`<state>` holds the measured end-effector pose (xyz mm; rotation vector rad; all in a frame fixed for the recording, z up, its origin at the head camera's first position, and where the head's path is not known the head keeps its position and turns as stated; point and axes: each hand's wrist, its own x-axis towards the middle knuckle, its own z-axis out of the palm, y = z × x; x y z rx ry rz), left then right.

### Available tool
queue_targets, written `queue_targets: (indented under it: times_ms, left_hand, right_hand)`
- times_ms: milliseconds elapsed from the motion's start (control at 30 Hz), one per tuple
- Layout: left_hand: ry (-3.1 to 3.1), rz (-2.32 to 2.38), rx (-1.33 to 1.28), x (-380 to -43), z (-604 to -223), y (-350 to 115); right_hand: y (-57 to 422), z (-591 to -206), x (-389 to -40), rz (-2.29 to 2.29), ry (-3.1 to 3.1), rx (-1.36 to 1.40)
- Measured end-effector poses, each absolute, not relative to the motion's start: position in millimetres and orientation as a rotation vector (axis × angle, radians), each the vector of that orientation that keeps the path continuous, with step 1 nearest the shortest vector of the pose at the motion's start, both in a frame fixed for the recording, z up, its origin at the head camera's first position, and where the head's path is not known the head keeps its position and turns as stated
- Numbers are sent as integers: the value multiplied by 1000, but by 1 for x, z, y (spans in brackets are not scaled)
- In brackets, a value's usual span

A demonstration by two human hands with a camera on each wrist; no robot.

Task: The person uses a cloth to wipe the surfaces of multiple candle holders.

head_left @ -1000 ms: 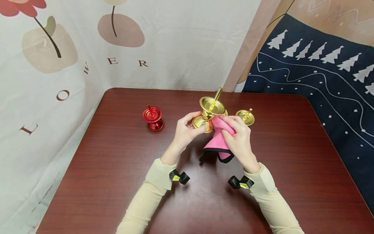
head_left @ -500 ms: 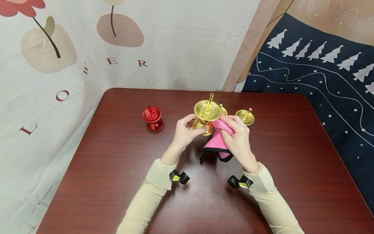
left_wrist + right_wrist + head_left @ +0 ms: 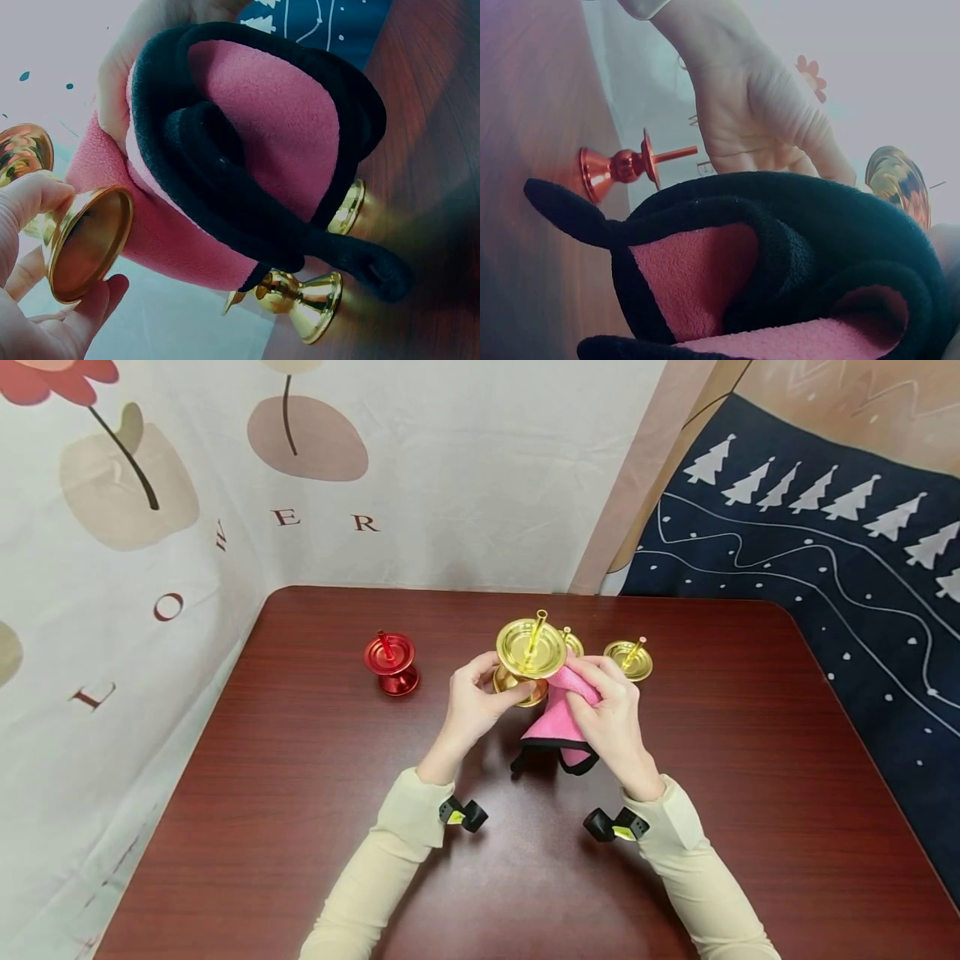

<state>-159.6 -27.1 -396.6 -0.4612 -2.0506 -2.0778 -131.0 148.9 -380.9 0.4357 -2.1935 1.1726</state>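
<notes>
In the head view my left hand (image 3: 474,700) grips a shiny gold candlestick (image 3: 516,645) by its base, the wide dish and thin stem facing up towards the camera. The left wrist view shows the hollow underside of its base (image 3: 91,244) between thumb and fingers. My right hand (image 3: 613,714) pinches a pink cloth (image 3: 557,720) with black edging against the candlestick's side, just under the dish. The cloth's lower part hangs in folds, and a black loop (image 3: 375,270) dangles from it. Cloth hides part of the right fingers in both wrist views.
A red candlestick (image 3: 390,656) stands on the brown table (image 3: 300,735) to the left. Behind the right hand are two more gold ones, one (image 3: 573,641) partly hidden by the held candlestick, the other (image 3: 630,662) farther right. Printed curtains (image 3: 480,485) hang beyond the table's back edge.
The held candlestick has turned from leaning right to nearly upright, its dish shifting left and tipping slightly towards me. Both hands and the pink cloth stay almost where they were.
</notes>
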Motion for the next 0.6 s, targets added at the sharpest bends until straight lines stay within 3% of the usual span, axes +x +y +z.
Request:
queue_targets:
  times_ms: [300,600]
  left_hand:
    - [-1962,-2072,-456,-165,-400,-31]
    - [-2022,-1765,-406,-183,-417,-41]
  right_hand:
    - [156,-379,-128,1175,-2204,414]
    - [168,-376,-117,1185,-2193,385]
